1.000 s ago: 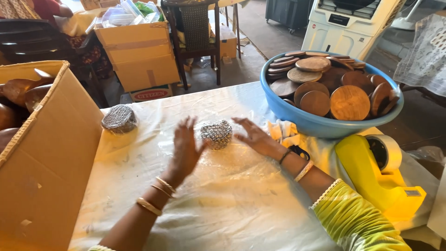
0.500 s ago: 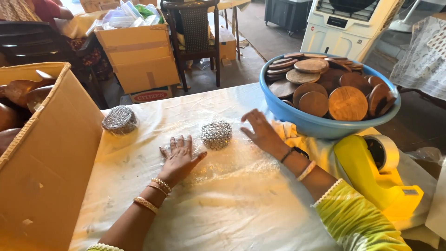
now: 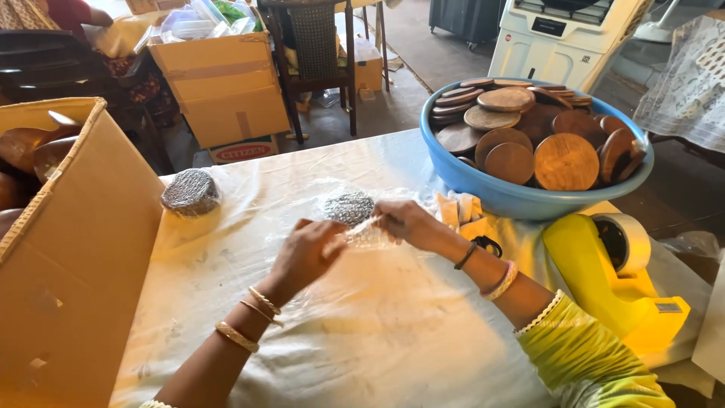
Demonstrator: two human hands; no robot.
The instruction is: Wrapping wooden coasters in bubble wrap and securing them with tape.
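My left hand point(image 3: 308, 253) and my right hand point(image 3: 408, 221) meet over the middle of the white-covered table point(image 3: 377, 340). Both pinch the edge of a clear plastic wrap sheet point(image 3: 366, 236) and lift it toward me. Just beyond the fingers lies a round disc point(image 3: 349, 206) covered in bubble wrap, on the same sheet. A second wrapped round disc point(image 3: 190, 193) rests at the far left of the table, apart from both hands.
A blue basin point(image 3: 529, 198) heaped with round wooden discs point(image 3: 565, 161) stands at the right. A yellow tape dispenser point(image 3: 619, 283) sits near my right forearm. A large open cardboard box point(image 3: 68, 257) fills the left side. Boxes point(image 3: 226, 83) and a chair point(image 3: 313, 45) stand beyond the table.
Both hands were pressed flat on the sheet beside the disc. They have now come together in front of it and picked up the plastic wrap's edge.
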